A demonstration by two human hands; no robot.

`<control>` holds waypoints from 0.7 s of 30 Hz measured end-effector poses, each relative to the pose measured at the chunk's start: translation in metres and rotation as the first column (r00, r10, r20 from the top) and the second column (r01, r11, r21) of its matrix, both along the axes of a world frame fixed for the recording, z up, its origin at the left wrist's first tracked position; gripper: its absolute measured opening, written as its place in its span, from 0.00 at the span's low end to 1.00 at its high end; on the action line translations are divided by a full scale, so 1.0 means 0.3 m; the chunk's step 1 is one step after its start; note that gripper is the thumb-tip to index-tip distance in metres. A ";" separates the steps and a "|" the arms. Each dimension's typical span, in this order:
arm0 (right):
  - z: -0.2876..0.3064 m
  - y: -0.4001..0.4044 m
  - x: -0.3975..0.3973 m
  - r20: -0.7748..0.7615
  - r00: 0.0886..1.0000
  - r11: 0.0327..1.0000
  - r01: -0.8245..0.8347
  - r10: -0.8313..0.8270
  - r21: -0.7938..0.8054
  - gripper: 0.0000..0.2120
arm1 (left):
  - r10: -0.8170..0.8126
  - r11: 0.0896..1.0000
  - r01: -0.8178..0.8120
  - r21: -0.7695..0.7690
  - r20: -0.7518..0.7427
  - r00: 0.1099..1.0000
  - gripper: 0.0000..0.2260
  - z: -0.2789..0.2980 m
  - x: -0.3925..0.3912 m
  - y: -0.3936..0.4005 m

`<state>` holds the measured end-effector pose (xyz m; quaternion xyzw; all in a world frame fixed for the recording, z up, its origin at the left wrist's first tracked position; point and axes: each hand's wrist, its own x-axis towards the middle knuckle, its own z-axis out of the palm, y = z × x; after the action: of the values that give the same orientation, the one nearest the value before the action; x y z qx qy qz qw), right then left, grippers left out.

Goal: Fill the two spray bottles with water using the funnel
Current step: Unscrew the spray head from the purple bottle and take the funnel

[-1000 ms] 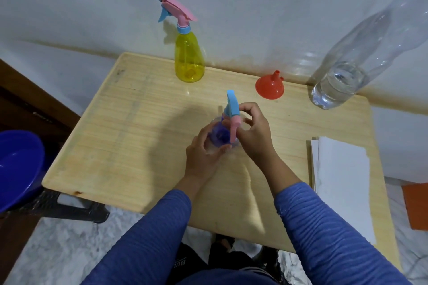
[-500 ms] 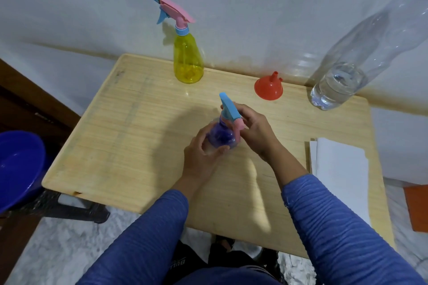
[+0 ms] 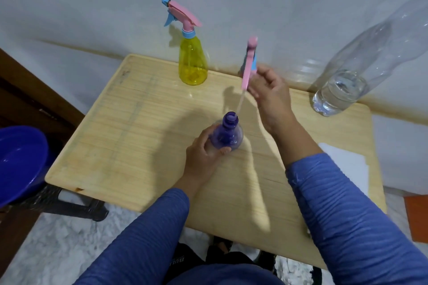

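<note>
A purple spray bottle (image 3: 228, 136) stands upright in the middle of the wooden table (image 3: 129, 136), its neck open. My left hand (image 3: 203, 152) grips its body. My right hand (image 3: 269, 91) holds the pink and blue spray head (image 3: 250, 62) lifted above the bottle; its thin dip tube still reaches down to the bottle's mouth. A yellow spray bottle (image 3: 192, 62) with its pink and blue head on stands at the back of the table. The red funnel is hidden behind my right hand.
A large clear plastic bottle (image 3: 361, 71) with some water in its base leans against the wall at the back right. White paper (image 3: 347, 164) lies at the table's right edge. A blue basin (image 3: 20, 159) sits on a stand left of the table.
My right hand has lifted the spray head up and away off the purple bottle, drawing the tube out. My left hand keeps its grip on the bottle.
</note>
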<state>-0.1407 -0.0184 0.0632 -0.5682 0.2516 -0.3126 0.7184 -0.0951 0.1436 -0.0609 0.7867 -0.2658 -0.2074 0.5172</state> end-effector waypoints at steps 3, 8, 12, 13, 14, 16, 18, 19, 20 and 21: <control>0.093 -0.060 0.035 0.032 0.983 0.983 0.182 -0.181 -0.017 0.13 | 0.000 1.000 0.000 0.006 -0.020 1.000 0.29 0.005 -0.003 -0.001; 0.060 -0.121 0.049 -0.261 0.898 0.902 0.254 -0.354 -0.348 0.09 | 0.003 1.000 -0.003 0.000 -0.005 1.000 0.29 0.011 -0.005 0.001; -0.161 -0.089 -0.020 -0.542 0.755 0.875 0.085 -0.369 -0.477 0.14 | 0.008 1.000 -0.008 0.000 0.003 1.000 0.30 0.014 -0.007 0.000; -0.214 -0.080 -0.040 -0.588 0.717 0.882 0.079 -0.375 -0.465 0.15 | 0.004 1.000 -0.004 0.005 0.005 1.000 0.30 0.015 -0.007 -0.001; -0.261 -0.074 -0.059 -0.626 0.684 0.892 0.081 -0.375 -0.445 0.16 | 0.003 1.000 -0.003 0.009 0.007 1.000 0.30 0.014 -0.007 -0.002; -0.328 -0.064 -0.087 -0.685 0.633 0.905 0.062 -0.362 -0.421 0.18 | 0.002 1.000 -0.002 0.016 0.013 1.000 0.30 0.011 -0.006 -0.002; -0.356 -0.060 -0.101 -0.714 0.602 0.900 0.017 -0.357 -0.436 0.19 | -0.001 1.000 0.000 0.019 0.023 1.000 0.30 0.005 -0.006 -0.002; -0.364 -0.060 -0.101 -0.717 0.599 0.895 -0.001 -0.356 -0.446 0.19 | 0.000 1.000 -0.001 0.018 0.028 1.000 0.30 0.004 -0.007 -0.002; -0.364 -0.062 -0.097 -0.715 0.600 0.890 -0.012 -0.358 -0.455 0.19 | 0.005 1.000 -0.005 0.018 0.033 0.999 0.30 0.002 -0.007 -0.003; -0.363 -0.065 -0.090 -0.718 0.598 0.890 -0.014 -0.358 -0.455 0.18 | 0.008 1.000 -0.009 0.019 0.037 0.999 0.30 0.003 -0.008 -0.004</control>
<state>-0.1676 -0.0378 -0.0456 -0.7578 0.5225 -0.1473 0.3620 -0.0976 0.1424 -0.0601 0.7964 -0.2698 -0.1932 0.5056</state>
